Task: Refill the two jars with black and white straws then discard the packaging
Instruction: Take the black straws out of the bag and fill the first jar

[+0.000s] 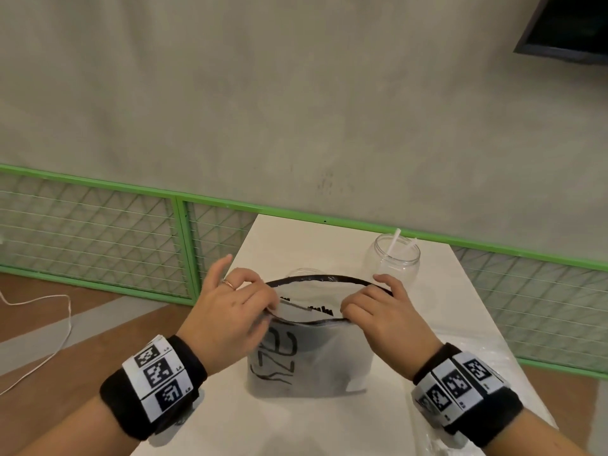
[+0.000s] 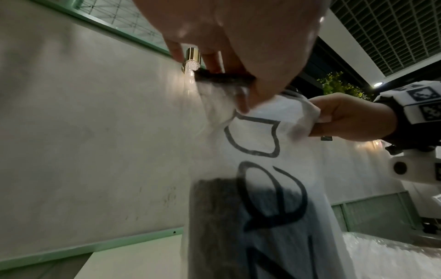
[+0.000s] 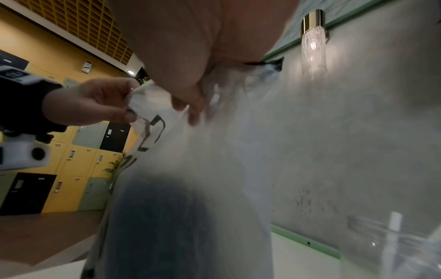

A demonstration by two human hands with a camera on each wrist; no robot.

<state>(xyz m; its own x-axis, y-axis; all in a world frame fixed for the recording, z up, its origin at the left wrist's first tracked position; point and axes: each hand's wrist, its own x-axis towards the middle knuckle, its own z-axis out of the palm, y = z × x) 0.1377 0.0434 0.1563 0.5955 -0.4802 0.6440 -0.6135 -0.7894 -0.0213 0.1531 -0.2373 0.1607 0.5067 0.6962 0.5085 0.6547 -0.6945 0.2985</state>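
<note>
gripping one bag (image 1: 316,360) mouth, two hands (image 1: 227,319) (image 1: 391,319) spread it before two jars (image 1: 396,261).

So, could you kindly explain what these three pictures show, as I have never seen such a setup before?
No machine here: a person wears cameras on the head and both wrists. The head view looks down at a white table. The left hand and right hand pinch the rim of a frosted bag and hold its mouth open, with black straws inside. Behind it stands a clear jar holding a couple of white straws. The wrist views look up along each hand at the same bag. The patterned wristbands carry printed markers.
</note>
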